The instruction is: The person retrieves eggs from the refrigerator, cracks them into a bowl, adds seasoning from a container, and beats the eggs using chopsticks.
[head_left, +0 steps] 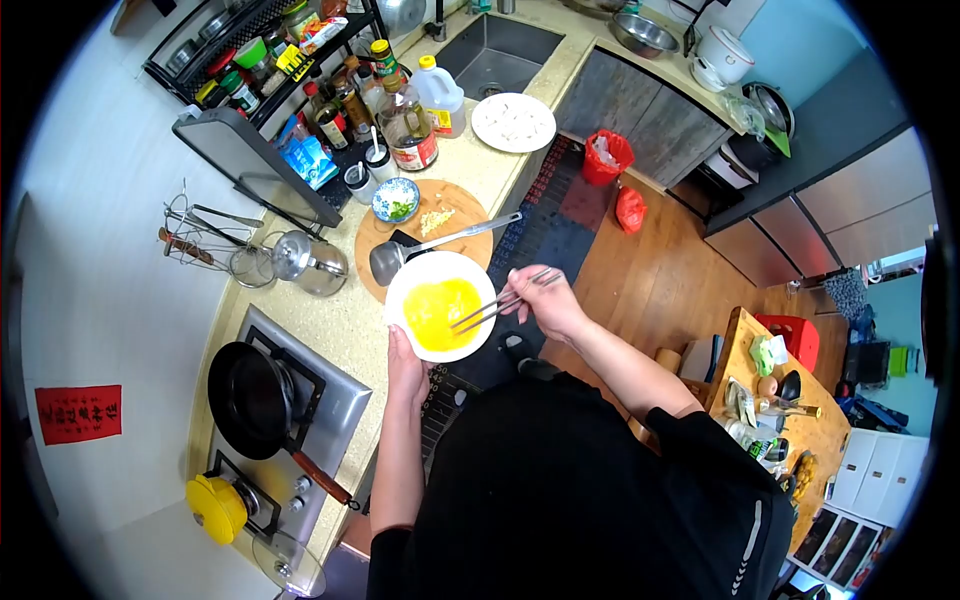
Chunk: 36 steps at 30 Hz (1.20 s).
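A white bowl [401, 337] of beaten yellow egg is held over the counter's edge. My left hand [405, 368] grips its lower left rim. My right hand [543, 300] is closed around metal chopsticks [484, 314], whose tips dip into the egg. Just beyond the bowl lies a round wooden board [467, 250] with a metal ladle [386, 262] and chopped pale bits [436, 220] on it. A small patterned bowl [396, 201] holding chopped green pieces sits at the board's far left edge.
A black pan [250, 398] and a yellow pot [217, 508] stand on the stove [335, 405] at the left. Bottles [408, 135], a white plate [513, 123] and a sink [499, 58] line the far counter. At the right is a cluttered wooden table [822, 432].
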Available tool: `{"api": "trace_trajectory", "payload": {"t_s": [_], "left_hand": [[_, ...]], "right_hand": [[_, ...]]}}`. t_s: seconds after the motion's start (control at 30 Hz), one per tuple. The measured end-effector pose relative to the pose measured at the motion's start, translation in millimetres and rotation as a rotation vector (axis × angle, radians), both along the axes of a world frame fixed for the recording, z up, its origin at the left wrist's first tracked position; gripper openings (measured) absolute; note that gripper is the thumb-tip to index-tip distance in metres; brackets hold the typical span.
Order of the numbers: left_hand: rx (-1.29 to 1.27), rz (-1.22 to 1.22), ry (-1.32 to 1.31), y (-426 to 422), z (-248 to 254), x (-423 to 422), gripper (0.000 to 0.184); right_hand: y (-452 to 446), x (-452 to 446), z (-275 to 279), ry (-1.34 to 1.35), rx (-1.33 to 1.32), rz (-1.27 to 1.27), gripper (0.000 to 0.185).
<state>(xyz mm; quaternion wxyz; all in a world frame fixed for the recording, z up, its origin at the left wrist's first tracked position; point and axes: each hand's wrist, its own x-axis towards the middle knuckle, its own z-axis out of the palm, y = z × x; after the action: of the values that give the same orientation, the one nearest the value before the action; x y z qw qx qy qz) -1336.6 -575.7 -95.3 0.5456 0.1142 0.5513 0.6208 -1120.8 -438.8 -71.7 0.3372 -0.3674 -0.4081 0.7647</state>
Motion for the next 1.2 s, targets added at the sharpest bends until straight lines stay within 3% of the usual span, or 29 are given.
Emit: {"api": "trace_trajectory", "payload": {"t_s": [0.1, 0.2, 0.3, 0.33, 0.37, 0.43, 0.5, 0.53, 0.63, 0.77, 0.83, 0.97, 1.03, 1.17, 1.2], "left_hand": [[-0.025, 0.025, -0.009, 1, 4, 5, 0.057], [-0.023, 0.015, 0.003, 3, 0, 3, 0.057], [-0.009, -0.006, 0.004, -2, -5, 3, 0.055], [-0.025, -0.010, -0.003, -1, 1, 3, 0.053], [-0.039, -0.014, -0.009, 1, 5, 3, 0.050], [-0.016, -0.031, 0.008, 2, -1, 2, 0.050], [-0.015, -0.018, 0.001, -1, -4, 2, 0.051], [-0.022, -0.006, -0.015, 0, -4, 3, 0.051], [-0.025, -0.016, -0.021, -2, -6, -1, 0.051], [-0.080, 0.020, 0.014, 0, 6, 9, 0.054], [-0.094, 0.032, 0.034, 2, 9, 10, 0.056], [-0.104, 0.027, 0.032, 1, 7, 11, 0.055], [-0.108, 0.030, 0.032, 2, 10, 11, 0.055], [-0.069, -0.029, 0.013, -2, 3, 7, 0.053], [-0.049, -0.059, 0.008, -3, 0, 3, 0.053]], "right_hand": [[6, -3, -5, 0.028, 0.102, -0.260, 0.025], [0, 3, -1, -0.052, 0.003, 0.006, 0.024], [7, 1, -7, 0.040, 0.088, -0.241, 0.023], [8, 0, -9, -0.027, 0.163, -0.200, 0.022], [5, 4, -9, -0.091, 0.043, -0.063, 0.024], [2, 5, -1, -0.038, 0.024, 0.019, 0.023], [10, 2, -6, 0.063, 0.104, -0.202, 0.023], [9, 1, -4, -0.021, 0.134, -0.246, 0.023], [0, 5, 0, -0.064, 0.024, -0.005, 0.024], [8, 5, -11, -0.041, 0.159, -0.170, 0.024], [2, 6, 5, -0.104, 0.063, 0.007, 0.025], [13, 5, 2, -0.041, 0.205, -0.185, 0.023], [8, 8, 10, -0.111, 0.077, 0.039, 0.023], [17, 9, -8, -0.038, 0.177, -0.150, 0.022], [11, 7, 0, -0.078, 0.133, -0.051, 0.022]]}}
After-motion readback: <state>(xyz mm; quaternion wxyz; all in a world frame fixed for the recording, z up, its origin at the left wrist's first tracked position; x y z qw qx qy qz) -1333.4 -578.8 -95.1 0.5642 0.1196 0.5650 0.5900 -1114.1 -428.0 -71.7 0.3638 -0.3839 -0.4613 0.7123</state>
